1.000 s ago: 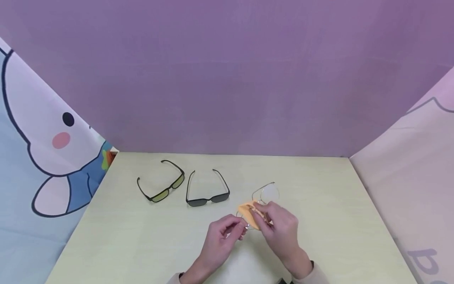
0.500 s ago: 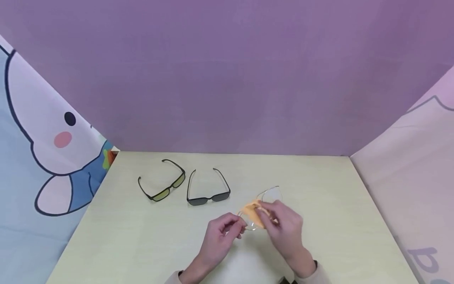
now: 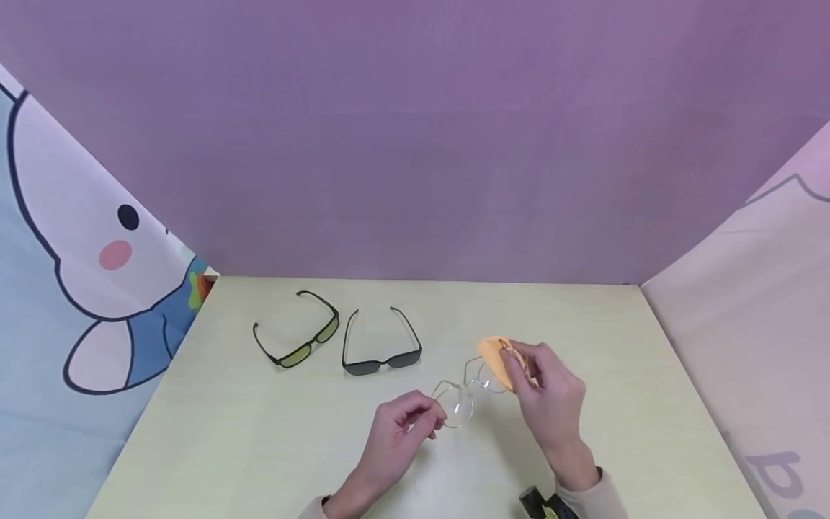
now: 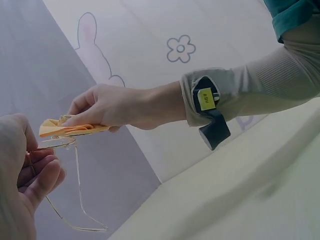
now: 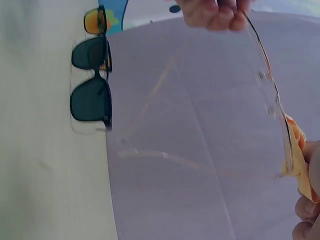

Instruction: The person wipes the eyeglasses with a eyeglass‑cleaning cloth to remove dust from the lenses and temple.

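A pair of clear glasses with a thin gold wire frame (image 3: 459, 409) is up off the table, its temples unfolded and pointing away. At its left end, my left hand (image 3: 400, 432) pinches the frame between thumb and fingers. My right hand (image 3: 552, 404) pinches a bunched orange cloth (image 3: 494, 356) at the other lens, which it partly hides. In the right wrist view the cloth (image 5: 298, 162) lies against the end of the frame. Seen from the left wrist, the folded cloth (image 4: 70, 129) sits on top of the lens rim.
Black sunglasses (image 3: 381, 364) lie unfolded on the pale table (image 3: 272, 447), left of my hands. Farther left are black-framed glasses with yellow-green lenses (image 3: 305, 352). A purple wall (image 3: 415, 158) stands behind the table, with printed curtains on both sides.
My right hand has moved right with the cloth, from the middle of the glasses to the right lens. The left lens now shows uncovered. My left hand keeps its pinch, nearly in place.
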Demonstrator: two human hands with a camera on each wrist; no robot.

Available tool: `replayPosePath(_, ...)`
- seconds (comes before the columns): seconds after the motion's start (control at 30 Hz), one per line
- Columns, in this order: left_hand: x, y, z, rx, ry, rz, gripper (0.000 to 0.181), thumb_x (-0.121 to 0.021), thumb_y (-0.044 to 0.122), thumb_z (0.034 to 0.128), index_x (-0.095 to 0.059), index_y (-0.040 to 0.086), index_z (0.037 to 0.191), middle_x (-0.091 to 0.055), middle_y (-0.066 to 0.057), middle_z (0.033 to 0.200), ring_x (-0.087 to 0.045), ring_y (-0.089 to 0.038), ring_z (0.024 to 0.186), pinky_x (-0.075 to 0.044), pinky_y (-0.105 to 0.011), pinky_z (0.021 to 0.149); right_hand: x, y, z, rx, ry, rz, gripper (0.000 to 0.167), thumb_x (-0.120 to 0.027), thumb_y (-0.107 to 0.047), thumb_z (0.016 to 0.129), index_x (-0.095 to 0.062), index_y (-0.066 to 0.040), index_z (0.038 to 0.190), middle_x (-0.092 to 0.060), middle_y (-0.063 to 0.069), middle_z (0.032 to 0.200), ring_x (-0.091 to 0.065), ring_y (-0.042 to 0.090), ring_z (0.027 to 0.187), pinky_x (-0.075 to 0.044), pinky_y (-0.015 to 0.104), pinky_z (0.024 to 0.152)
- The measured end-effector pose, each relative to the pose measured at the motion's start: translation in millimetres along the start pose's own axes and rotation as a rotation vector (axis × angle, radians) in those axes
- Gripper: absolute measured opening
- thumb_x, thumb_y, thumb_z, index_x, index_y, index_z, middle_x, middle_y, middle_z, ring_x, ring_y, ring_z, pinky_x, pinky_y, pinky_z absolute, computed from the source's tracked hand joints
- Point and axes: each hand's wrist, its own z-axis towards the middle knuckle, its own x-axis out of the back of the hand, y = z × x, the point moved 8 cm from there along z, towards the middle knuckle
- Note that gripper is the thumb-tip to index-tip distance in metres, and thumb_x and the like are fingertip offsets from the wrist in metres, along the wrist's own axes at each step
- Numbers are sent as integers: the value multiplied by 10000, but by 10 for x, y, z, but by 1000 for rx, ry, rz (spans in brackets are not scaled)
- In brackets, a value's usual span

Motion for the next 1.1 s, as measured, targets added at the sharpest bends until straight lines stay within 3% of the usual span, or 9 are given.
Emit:
replayPosePath(0.2,7,-12,11,25,2,1,129,-604,-82,957,-714,-30,913,-675,-154,794,-640,-100,667,-591,-271,576,-118,-226,-29,130,-40,19,370,-652,-312,1024,-736,19,884,-587,-15,615,-416,25,470,-304,41,421)
replayPosePath(0.43,13,-36,-9,72,10,0,126,-601,-77,960,-713,-42,915,-670,-163,801,-618,-19,718,-599,-288,591,-2,-7,30,21,23,-42,391,-655,-315,1016,-721,52,896,-632,57,631,-470,85,474,-334,75,401)
replayPosePath(0.7,17,-41,3,81,18,-19,138,-603,-63,968,-723,-10,924,-676,-174,810,-635,-62,710,-596,-266,595,-84,-285,-101,154,-30,20,379,-647,-302,1028,-737,29,867,-597,-4,619,-411,27,466,-299,36,439)
replayPosePath(0.97,7,-75,-6,95,24,-7,141,-604,-66,966,-731,-12,934,-672,-161,809,-624,-61,698,-593,-268,595,-8,26,-50,23,24,40,405,-653,-302,1017,-702,81,894,-630,69,639,-467,80,458,-312,60,394)
replayPosePath(1.1,19,-93,-3,110,32,-7,138,-607,-59,968,-731,-8,934,-673,-167,812,-625,-50,712,-594,-266,598,-62,-68,-117,69,12,54,388,-651,-286,1020,-709,70,878,-625,52,637,-448,59,464,-309,39,409)
